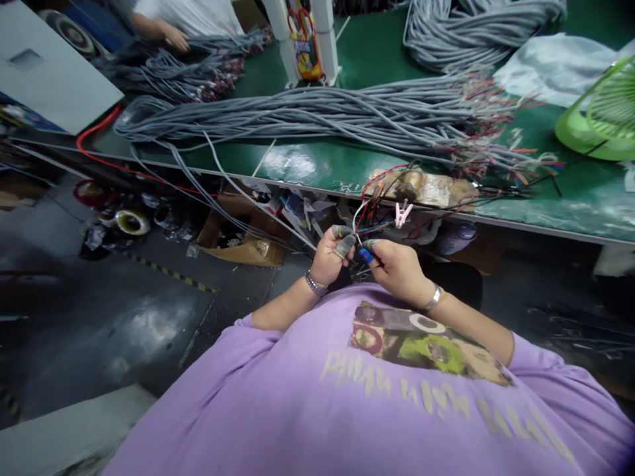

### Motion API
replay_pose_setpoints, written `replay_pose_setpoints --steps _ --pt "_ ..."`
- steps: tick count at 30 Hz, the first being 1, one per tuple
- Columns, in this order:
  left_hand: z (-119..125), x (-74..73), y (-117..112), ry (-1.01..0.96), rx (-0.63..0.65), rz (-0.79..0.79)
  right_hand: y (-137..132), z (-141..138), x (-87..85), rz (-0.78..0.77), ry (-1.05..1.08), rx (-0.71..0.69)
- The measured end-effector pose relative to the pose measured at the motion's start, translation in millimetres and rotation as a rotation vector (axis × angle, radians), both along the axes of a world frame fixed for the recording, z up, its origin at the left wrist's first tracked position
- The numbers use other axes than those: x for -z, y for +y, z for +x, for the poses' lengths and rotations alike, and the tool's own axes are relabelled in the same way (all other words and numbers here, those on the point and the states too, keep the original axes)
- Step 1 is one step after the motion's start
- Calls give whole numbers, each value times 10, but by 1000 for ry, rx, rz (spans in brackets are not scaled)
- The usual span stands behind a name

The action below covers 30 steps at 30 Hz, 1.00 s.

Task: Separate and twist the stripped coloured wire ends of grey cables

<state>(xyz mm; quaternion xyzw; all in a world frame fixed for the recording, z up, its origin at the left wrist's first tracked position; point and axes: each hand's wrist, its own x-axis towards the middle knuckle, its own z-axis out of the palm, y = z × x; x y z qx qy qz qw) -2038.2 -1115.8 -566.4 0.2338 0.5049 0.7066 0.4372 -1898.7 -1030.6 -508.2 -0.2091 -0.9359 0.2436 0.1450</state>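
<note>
My left hand (330, 256) is closed, its taped fingertips pinching thin coloured wires (364, 221) that run up toward the bench edge. My right hand (397, 268) is closed too, gripping a small blue tool (364, 256) right beside the left fingers. Both hands sit close together just below the front edge of the green bench (317, 165). A grey cable (238, 192) hangs from the bench down to my left hand. A pink clip (403, 213) hangs at the bench edge above my hands, next to a taped brown block (426, 187).
A long bundle of grey cables (322, 116) lies across the bench, another coil (471, 26) at the back. A green fan (602, 112) stands at right. Another person's hand (173, 36) works on cables at far left. A cardboard box (243, 238) and tape rolls (131, 221) lie on the floor.
</note>
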Motion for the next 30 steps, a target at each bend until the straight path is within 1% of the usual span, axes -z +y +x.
replay_pose_setpoints --steps 2,4,7,11,14,16,17,18,20,21,22,23,26,27,28,30 --pt "7 -19 18 -120 -42 17 -38 -29 -42 111 -29 -67" --pt "21 -34 31 -237 -71 23 -72 -63 -63 174 -52 -118" --pt "27 -57 40 -359 -107 10 -111 -113 -67 228 -73 -169" --pt "26 -86 32 -429 -126 3 -150 -166 -68 261 -93 -203" --pt "37 -87 22 -443 -113 21 -184 -198 -90 267 -112 -225" --pt "23 -82 19 -450 -83 42 -208 -210 -102 265 -123 -243" --pt "0 -82 19 -466 -60 47 -219 -209 -102 259 -123 -276" --pt "-37 -83 20 -497 -34 47 -226 -203 -98 246 -121 -340" --pt "-145 -91 17 -590 9 41 -222 -173 -76 190 -110 -512" --pt "-210 -97 11 -639 19 42 -208 -151 -61 142 -96 -574" --pt "-274 -100 0 -678 21 48 -186 -126 -46 82 -70 -584" --pt "-332 -101 -15 -703 18 61 -156 -101 -34 12 -32 -535" --pt "-423 -75 -77 -712 17 76 -52 -44 -30 -198 143 -227" --pt "-423 -59 -96 -711 23 66 -26 -35 -37 -253 199 -150" --pt "-412 -42 -112 -712 28 53 -9 -32 -45 -302 240 -102" --pt "-370 -11 -127 -717 39 29 -7 -38 -51 -397 263 -61"
